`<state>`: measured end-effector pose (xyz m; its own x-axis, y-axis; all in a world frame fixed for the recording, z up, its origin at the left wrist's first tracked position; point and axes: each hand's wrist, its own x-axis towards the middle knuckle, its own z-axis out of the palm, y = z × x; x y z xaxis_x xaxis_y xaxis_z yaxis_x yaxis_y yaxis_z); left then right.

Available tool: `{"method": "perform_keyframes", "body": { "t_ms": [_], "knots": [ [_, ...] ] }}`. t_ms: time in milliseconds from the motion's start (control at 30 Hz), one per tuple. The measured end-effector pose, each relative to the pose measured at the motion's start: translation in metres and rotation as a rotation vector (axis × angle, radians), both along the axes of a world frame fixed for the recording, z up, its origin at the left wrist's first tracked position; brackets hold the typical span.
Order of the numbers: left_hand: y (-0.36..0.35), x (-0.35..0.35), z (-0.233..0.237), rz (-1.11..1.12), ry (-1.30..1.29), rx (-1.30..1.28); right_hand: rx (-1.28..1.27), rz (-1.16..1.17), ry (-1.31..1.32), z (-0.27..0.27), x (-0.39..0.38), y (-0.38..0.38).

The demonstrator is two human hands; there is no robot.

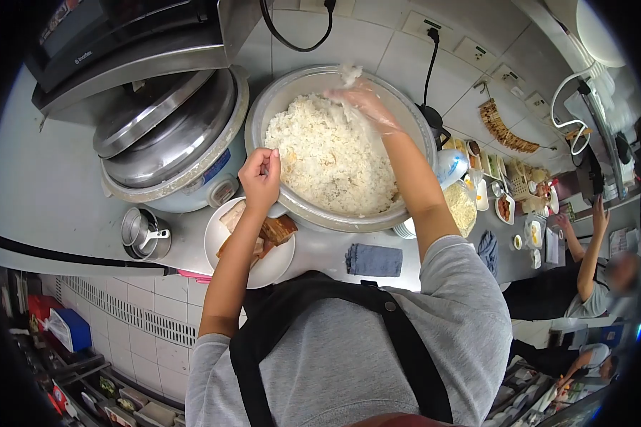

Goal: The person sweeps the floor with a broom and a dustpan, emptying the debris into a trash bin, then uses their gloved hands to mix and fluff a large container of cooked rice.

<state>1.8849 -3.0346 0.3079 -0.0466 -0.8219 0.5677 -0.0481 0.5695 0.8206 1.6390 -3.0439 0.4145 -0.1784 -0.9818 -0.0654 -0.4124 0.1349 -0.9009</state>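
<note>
A large round metal pot full of cooked white rice stands in front of me. My right hand, in a clear plastic glove, is over the far side of the rice, inside the rim. Its fingers are blurred, and loose whitish plastic or rice shows at the top. My left hand is bare and closed at the pot's near left rim, fingers curled; whatever lies inside them is hidden. Below that wrist, a white plate holds browned chunks of what looks like meat, partly covered by my forearm.
At left stands a large cooker with metal lids under an appliance. Small metal cups and a folded grey cloth lie on the counter. Food containers line the right side, where other people stand.
</note>
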Motion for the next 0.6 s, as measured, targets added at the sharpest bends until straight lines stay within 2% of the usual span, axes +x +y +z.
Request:
{"method": "perform_keyframes", "body": {
  "t_ms": [67, 133, 167, 233, 267, 333, 367, 433, 533, 600],
  "knots": [
    [0.000, 0.001, 0.000, 0.004, -0.012, 0.006, -0.097, -0.040, -0.073, -0.022, -0.010, -0.004],
    [0.000, 0.000, 0.000, 0.016, -0.015, -0.004, 0.313, 0.051, -0.033, -0.065, -0.045, -0.034],
    [0.000, 0.000, 0.001, 0.016, -0.017, -0.002, 0.316, 0.052, -0.035, -0.060, -0.037, -0.024],
    [0.002, -0.001, 0.003, 0.001, 0.019, 0.071, 0.326, 0.102, -0.243, -0.040, -0.008, 0.008],
    [0.003, -0.002, 0.004, -0.002, 0.017, 0.076, 0.330, 0.099, -0.245, -0.055, -0.007, 0.002],
    [0.003, -0.002, 0.006, -0.013, 0.062, 0.085, 0.238, 0.079, 0.412, -0.096, -0.011, -0.019],
    [0.002, -0.002, 0.005, -0.019, 0.062, 0.083, 0.237, 0.072, 0.412, -0.100, -0.010, -0.023],
    [0.001, -0.002, 0.000, 0.001, 0.049, 0.098, 0.267, 0.325, 0.472, -0.104, -0.014, -0.026],
    [0.000, 0.000, 0.000, -0.010, 0.025, 0.071, 0.156, 0.383, 0.480, -0.099, -0.008, -0.007],
    [0.000, 0.001, 0.000, -0.013, 0.007, 0.056, 0.187, 0.379, 0.498, -0.089, -0.006, -0.001]
  ]
}}
